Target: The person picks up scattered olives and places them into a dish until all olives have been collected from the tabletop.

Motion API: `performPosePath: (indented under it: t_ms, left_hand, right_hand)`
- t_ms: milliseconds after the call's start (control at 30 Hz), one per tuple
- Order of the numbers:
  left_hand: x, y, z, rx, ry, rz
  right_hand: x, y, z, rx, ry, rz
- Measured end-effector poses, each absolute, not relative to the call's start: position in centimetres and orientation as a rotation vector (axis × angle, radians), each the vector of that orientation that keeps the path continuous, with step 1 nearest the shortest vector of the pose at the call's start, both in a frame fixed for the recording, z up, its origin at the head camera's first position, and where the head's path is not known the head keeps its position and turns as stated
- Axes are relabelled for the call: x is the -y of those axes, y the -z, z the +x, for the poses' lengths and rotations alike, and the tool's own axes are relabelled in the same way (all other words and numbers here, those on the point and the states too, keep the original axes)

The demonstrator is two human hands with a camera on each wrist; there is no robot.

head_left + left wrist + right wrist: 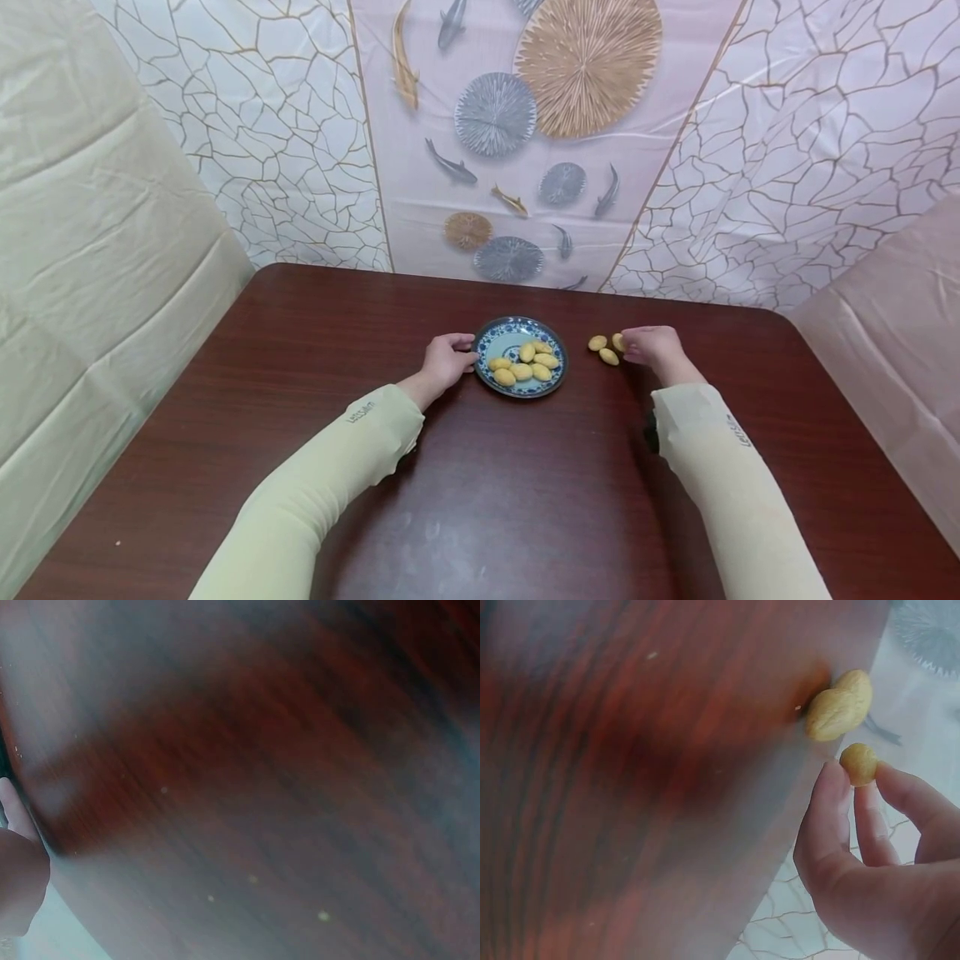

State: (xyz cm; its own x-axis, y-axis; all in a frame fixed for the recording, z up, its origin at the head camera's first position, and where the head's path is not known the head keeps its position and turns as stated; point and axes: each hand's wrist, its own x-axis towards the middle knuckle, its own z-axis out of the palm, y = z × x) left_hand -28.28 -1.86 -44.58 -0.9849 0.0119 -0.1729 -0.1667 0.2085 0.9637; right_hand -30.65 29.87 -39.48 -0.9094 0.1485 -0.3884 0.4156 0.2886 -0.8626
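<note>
A round blue-patterned plate (495, 335) lies near the far middle of the table, with several small yellow, oval, potato-like pieces (522, 372) on it. My left hand (444, 363) holds the plate's left rim between thumb and fingers; only a bit of that hand (21, 862) enters the left wrist view. To the right of the plate, my right hand (651, 345) pinches one potato-like piece (859, 764) between thumb and fingertips. Two loose pieces (830, 716) lie close by its fingertips, between hand and plate.
The dark reddish-brown table (487, 500) has rounded far corners. Behind it hangs a patterned cloth (420, 217) with fish and discs, and pale cloth (90, 250) walls flank both sides.
</note>
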Motion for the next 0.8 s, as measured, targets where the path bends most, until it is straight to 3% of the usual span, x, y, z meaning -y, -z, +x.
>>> performPosePath:
  t_ms: [233,800]
  left_hand:
    - [2.1,45.8,-29.2,-2.322,-1.917,-0.101]
    - [1.8,44.5,-28.1,-2.350,-1.884,-0.134]
  right_hand:
    - [-28.5,38.7,-31.0,-2.254,1.723,0.423]
    - [-24.2,37.0,-31.3,-2.308,1.628,0.337]
